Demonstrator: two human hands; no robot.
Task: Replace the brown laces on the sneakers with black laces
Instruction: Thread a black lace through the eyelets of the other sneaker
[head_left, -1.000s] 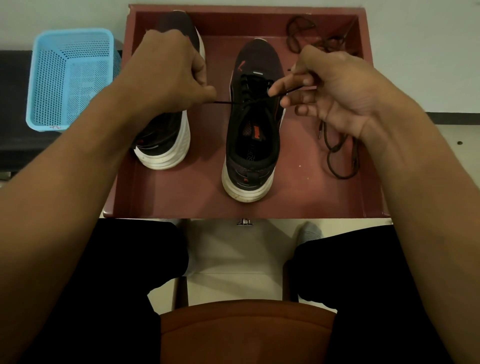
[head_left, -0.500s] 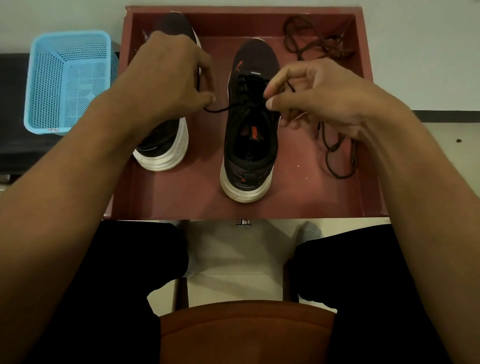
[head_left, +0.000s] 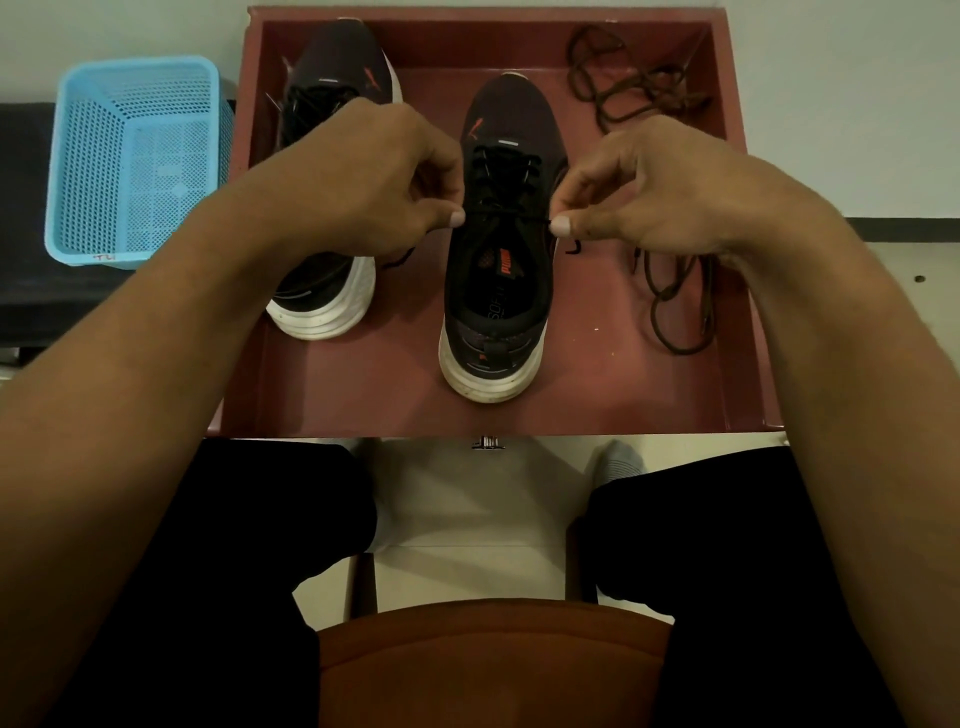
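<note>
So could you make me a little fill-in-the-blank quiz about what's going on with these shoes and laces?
1. Both sneakers stand inside a reddish ____, toes pointing away from the person.
2. The left hand and right hand each pinch an end of the ____ lace across the right sneaker.
3. Two loose brown laces lie to the ____ of that sneaker.
4. Outside, on the left, sits a light ____ mesh basket.

Missing words: tray; black; right; blue

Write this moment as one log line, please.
left hand pinches black lace | right hand pinches same | brown laces loose
</note>
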